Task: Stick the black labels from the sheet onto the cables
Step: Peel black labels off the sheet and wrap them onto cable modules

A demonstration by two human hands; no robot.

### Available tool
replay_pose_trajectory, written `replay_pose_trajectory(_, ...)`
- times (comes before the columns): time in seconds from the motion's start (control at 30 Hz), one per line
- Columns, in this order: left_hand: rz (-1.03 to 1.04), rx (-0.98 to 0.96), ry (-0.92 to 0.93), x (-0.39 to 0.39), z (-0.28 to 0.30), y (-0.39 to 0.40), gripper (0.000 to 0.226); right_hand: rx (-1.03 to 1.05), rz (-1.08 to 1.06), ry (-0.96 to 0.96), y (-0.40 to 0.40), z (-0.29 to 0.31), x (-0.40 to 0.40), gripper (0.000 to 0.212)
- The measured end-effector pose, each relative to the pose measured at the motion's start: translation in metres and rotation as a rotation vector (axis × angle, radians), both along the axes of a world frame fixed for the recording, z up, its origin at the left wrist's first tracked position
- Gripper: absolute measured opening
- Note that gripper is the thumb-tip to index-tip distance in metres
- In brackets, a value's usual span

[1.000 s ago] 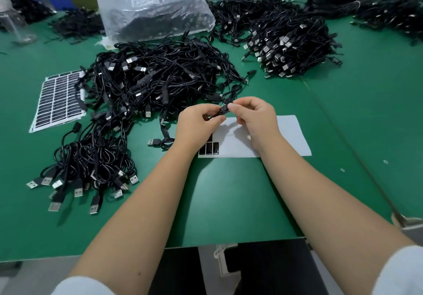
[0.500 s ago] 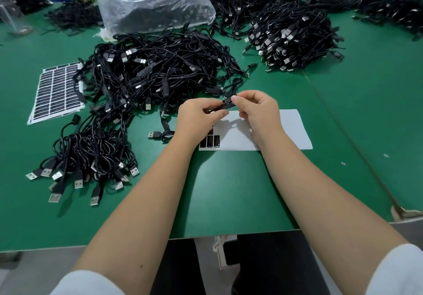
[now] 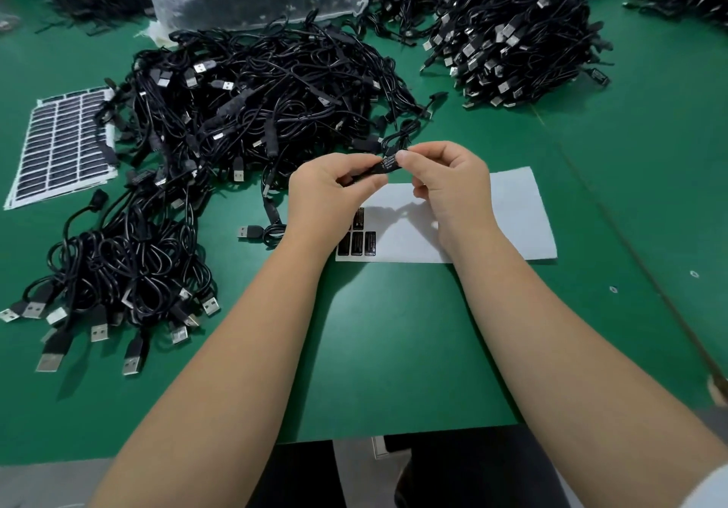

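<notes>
The label sheet [image 3: 512, 216] lies on the table [image 3: 394, 350] beneath both hands. Cable piles [image 3: 256, 101] lie behind and left of it. A full label sheet [image 3: 59, 145] lies far left.
</notes>
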State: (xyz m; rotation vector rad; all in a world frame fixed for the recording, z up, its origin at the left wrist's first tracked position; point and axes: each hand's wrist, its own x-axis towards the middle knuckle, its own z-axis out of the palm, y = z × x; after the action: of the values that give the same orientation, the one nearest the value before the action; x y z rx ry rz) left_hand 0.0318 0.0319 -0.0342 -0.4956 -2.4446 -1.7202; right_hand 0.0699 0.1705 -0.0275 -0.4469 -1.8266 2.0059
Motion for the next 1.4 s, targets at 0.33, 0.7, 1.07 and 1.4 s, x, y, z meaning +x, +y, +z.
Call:
replay_pose_trajectory(0.33, 0.005, 0.011, -0.004, -0.0023, 0.0029, 0.0016, 0.024, 0.001, -0.021, -0.023, 0.0017, 0.0016, -0.0026, 0.014)
replay_pose_trajectory(0.7, 0.023, -0.006, -0.008, -0.0034, 0.0027, 0.0019, 0.021, -0.128, 0.068, 0.005, 0.0029, -0.0001, -0.0041, 0.015)
replay_pose_trajectory(1.07, 0.02, 0.001, 0.004, -0.0039, 0.0014, 0.0021, 0.023, -0.094, 0.079, 0.003, 0.0002, -0.0009, -0.0046, 0.016)
replay_pose_trajectory(1.4, 0.013, 0.025, -0.023, -0.0032, 0.002, 0.002, 0.022, -0.057, 0.041, -0.01, 0.0005, -0.0007, -0.0036, 0.014)
